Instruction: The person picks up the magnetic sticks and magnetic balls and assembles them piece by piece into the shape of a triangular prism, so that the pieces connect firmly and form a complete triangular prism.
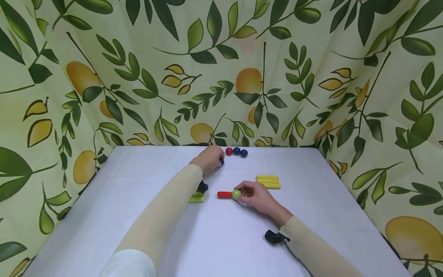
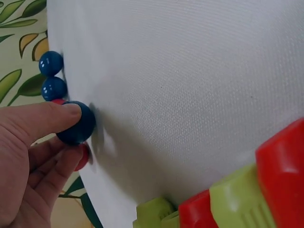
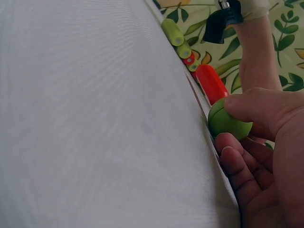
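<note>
At the back of the table my left hand (image 1: 209, 159) pinches a dark blue ball (image 2: 78, 123) between thumb and fingers. A red ball (image 2: 83, 158) shows partly behind those fingers. Beside that hand, a red ball (image 1: 229, 151) and two blue balls (image 1: 237, 151) sit in a short row. Nearer the middle, my right hand (image 1: 257, 197) pinches a light green ball (image 1: 236, 194) by thumb and fingertips. This ball meets the right end of a short red plastic stick (image 1: 225, 195) lying on the cloth. The same contact shows in the right wrist view.
Three yellow sticks (image 1: 268, 181) lie side by side behind the right hand. Yellow-green sticks (image 1: 196, 198) are partly covered by the left forearm; red and green ones (image 2: 240, 197) show in the left wrist view. A leaf-patterned curtain (image 1: 221, 77) encloses the white table (image 1: 311, 181).
</note>
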A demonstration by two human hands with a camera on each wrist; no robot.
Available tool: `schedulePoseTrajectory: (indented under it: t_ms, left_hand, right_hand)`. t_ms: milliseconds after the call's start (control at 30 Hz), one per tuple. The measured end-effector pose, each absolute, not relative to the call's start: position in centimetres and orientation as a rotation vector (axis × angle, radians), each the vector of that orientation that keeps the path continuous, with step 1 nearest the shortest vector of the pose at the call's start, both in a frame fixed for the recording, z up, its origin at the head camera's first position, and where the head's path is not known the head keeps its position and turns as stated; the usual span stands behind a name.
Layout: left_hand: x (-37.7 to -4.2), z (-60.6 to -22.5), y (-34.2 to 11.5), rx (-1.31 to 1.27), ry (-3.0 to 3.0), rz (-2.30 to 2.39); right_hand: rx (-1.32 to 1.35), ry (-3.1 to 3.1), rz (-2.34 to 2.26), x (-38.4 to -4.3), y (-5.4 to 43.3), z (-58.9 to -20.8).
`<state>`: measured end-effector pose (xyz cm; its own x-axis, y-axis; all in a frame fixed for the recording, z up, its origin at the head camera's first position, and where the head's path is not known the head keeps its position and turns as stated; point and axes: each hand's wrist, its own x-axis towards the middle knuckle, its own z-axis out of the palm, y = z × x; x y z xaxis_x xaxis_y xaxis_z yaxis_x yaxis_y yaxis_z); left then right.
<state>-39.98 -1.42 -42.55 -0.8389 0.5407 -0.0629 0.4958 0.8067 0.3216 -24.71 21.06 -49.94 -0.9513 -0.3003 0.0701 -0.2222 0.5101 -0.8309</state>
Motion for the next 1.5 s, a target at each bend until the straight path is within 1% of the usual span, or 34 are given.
schedulePoseTrajectory:
  t_ms: [167,400,633,800,1000,1233,1500]
  left_hand:
    - [-39.7,-42.0,-2.5,0.799,2.799,0.555]
    - [-39.0,-40.0,-4.4,0.798,2.776,0.922]
    - [-36.4,-38.8,-5.4,0.915,2.712,1.226]
    - [-33.4,-38.4,-6.1,0.972,2.676,1.262]
    - [-30.9,-38.6,-7.2,0.958,2.636,1.366]
    - [-29.6,-39.2,-8.3,0.954,2.645,1.345]
    - [-29.2,-41.0,-8.7,0.858,2.662,1.253]
  right_hand:
    - [-0.469,2.646,-1.443,-24.6,20.9,-50.2]
    - [-0.455,2.658,-1.432,-24.6,20.7,-49.9]
    - [-0.445,2.666,-1.439,-24.5,21.0,-49.6]
    - [-0.438,2.656,-1.448,-24.5,21.0,-49.7]
    - [-0.443,2.663,-1.449,-24.5,20.8,-49.7]
    - [-0.449,2.676,-1.439,-24.4,20.7,-49.7]
    - [-0.424,2.705,-1.415,-24.5,20.6,-49.7]
